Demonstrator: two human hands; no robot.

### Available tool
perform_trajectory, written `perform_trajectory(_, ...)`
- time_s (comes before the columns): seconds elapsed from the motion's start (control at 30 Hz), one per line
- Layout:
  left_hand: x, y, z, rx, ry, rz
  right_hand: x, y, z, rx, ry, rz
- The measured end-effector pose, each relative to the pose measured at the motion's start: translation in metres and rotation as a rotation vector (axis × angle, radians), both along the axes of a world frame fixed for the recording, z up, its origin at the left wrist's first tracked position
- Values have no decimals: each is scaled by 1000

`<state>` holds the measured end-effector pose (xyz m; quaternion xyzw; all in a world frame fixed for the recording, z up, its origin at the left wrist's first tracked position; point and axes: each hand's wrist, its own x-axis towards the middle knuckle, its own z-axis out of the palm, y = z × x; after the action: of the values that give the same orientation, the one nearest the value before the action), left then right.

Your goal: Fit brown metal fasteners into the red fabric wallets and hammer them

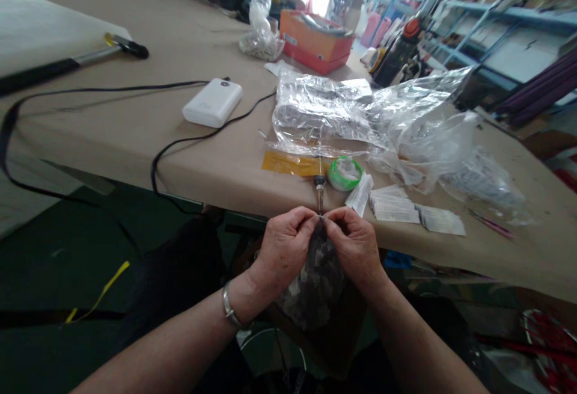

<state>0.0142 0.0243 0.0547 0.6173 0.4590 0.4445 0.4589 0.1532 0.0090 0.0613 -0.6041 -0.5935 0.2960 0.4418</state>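
My left hand (291, 237) and my right hand (354, 243) meet at the table's front edge, thumbs and forefingers pinched together. What sits between the fingertips is too small to make out. Just beyond them a slim metal tool with a dark collar (320, 186) points toward me over the edge, its tip close to my fingers. A round green-rimmed roll (345, 172) lies right of that tool, and an amber film strip (293, 164) lies to its left. Stacks of white printed labels (393, 204) are near my right hand. Below my hands hangs a dark bag with pale scraps (311, 289).
Crumpled clear plastic bags (329, 111) cover the table's middle and right. A white power bank (213, 103) with black cables (180, 141) lies left. Pink-handled scissors or tweezers (491, 224) rest near the right edge. Behind stand an orange-red box (315, 45) and blue shelves (473, 9).
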Motion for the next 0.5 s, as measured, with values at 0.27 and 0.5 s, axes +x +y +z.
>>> perform_trajectory(0.27, -13, -10, -8, -140, 5, -22, 20, -15, 31, 148, -318, 97)
perform_trajectory(0.5, -29, -6, -37, -210, 45, 115, 40, 36, 45, 469, -932, -16)
